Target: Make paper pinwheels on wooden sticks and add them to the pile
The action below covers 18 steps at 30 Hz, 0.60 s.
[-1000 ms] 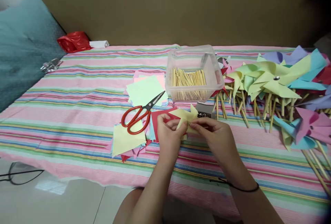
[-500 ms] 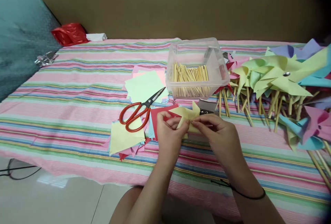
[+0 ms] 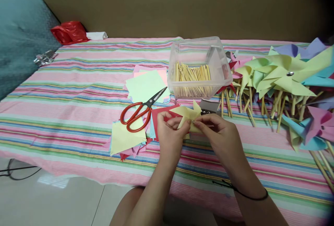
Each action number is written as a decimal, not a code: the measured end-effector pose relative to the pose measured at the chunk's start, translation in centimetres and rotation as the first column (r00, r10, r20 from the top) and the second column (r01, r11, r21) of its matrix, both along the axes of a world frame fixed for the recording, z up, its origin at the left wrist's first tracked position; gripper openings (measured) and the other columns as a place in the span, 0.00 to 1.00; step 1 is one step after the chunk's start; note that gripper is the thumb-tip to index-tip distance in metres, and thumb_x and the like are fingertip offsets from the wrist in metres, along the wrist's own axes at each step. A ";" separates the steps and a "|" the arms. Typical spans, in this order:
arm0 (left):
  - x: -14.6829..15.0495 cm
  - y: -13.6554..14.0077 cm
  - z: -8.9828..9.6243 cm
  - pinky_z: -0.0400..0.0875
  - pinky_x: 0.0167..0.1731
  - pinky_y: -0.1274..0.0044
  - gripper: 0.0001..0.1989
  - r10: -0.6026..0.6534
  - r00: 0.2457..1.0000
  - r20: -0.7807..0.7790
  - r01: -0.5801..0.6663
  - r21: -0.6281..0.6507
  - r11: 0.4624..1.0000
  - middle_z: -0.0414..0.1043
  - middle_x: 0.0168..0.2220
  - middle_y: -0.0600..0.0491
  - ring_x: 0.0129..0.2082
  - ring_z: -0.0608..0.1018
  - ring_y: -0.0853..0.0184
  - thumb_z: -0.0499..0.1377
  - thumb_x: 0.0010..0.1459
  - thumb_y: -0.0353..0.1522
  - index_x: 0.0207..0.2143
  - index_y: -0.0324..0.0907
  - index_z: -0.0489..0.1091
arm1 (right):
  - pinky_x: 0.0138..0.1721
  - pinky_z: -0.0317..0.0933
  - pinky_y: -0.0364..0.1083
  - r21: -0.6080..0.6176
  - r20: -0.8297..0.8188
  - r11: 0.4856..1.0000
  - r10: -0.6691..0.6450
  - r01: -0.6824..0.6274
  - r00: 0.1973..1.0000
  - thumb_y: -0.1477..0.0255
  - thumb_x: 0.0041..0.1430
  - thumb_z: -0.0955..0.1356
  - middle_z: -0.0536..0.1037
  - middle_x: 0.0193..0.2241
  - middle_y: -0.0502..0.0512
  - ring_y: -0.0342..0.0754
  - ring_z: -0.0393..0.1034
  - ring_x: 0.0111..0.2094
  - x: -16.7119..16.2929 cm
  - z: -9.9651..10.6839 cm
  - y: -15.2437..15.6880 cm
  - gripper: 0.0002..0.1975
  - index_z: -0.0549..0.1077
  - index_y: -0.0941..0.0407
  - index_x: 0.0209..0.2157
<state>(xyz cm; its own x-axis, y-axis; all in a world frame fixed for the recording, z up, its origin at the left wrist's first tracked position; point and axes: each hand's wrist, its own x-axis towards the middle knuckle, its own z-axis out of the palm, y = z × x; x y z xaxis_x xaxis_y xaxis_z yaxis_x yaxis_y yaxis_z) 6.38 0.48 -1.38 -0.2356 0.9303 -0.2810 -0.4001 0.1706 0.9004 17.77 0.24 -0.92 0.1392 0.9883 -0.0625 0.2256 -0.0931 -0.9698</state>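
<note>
My left hand is closed on a pale yellow paper pinwheel, its blades bent in towards the middle under my thumb. Thumb and forefinger of my right hand pinch together at the pinwheel's centre, where a small shiny pin shows between the fingertips. Beneath and beside my left hand lie red paper squares. Just behind my right fingers sits a small grey box with shiny metal pieces inside; my hand partly covers it.
Scissors with red handles lie across cut paper sheets on the left. A clear plastic box of short wooden sticks stands behind. Finished pinwheels on sticks crowd the right side of the striped cloth.
Both hands stay at the pinwheel's centre with only small finger movement. The shiny pin shows more clearly now. The view has shifted slightly.
</note>
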 end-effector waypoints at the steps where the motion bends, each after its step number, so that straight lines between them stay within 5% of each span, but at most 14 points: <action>1: 0.0 0.0 0.0 0.69 0.21 0.82 0.26 0.001 1.000 0.003 -0.001 -0.001 1.000 0.74 0.23 0.59 0.19 0.75 0.72 0.66 0.43 0.28 0.33 0.46 0.48 | 0.32 0.64 0.44 0.001 -0.003 1.000 0.002 -0.002 1.000 0.69 0.50 0.70 0.75 0.28 0.52 0.46 0.71 0.31 0.0 0.0 0.0 0.05 0.76 0.57 0.27; 18: -0.1 0.0 -0.1 0.69 0.21 0.81 0.26 -0.009 1.000 -0.008 0.008 -0.008 1.000 0.74 0.23 0.60 0.20 0.76 0.71 0.66 0.43 0.29 0.33 0.46 0.48 | 0.32 0.63 0.45 -0.003 0.009 1.000 0.010 -0.010 1.000 0.69 0.50 0.70 0.76 0.28 0.52 0.46 0.71 0.30 0.1 0.0 0.0 0.05 0.76 0.57 0.26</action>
